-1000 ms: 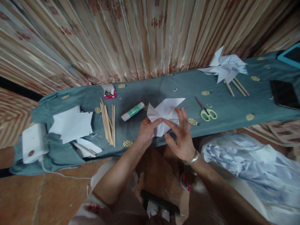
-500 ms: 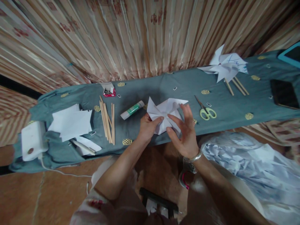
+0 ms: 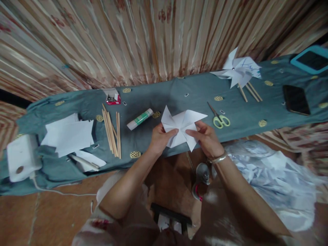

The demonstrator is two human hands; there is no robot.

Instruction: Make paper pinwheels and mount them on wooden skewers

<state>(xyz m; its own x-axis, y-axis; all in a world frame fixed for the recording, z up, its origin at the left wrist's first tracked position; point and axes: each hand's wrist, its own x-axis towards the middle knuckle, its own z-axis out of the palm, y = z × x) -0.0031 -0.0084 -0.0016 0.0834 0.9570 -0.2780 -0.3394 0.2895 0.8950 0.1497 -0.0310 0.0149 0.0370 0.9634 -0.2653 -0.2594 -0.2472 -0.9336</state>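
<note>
A white paper pinwheel (image 3: 183, 120) is held between my two hands over the table's front edge. My left hand (image 3: 162, 138) grips its left side, thumb pressed near the centre and fingers underneath. On the other side my right hand (image 3: 208, 139) is closed on it the same way, its thumb also near the middle. Beyond my left hand lies a glue stick (image 3: 140, 119) with a green label. Scissors (image 3: 219, 118) with light green handles rest to the right of the pinwheel.
Wooden sticks (image 3: 111, 133), a red box of small metal pieces (image 3: 113, 97), paper sheets (image 3: 74, 135), a pen (image 3: 84, 161) and a white device (image 3: 23, 159) lie left. Finished pinwheels (image 3: 237, 70), a phone (image 3: 296, 99) and a blue-framed tablet (image 3: 312, 58) lie right. A bag of paper scraps (image 3: 274, 181) stands below.
My right hand's fingers were spread over the pinwheel; now they have moved under its right side with the thumb on top. The right-hand flap is folded out flatter. The view has shifted slightly.
</note>
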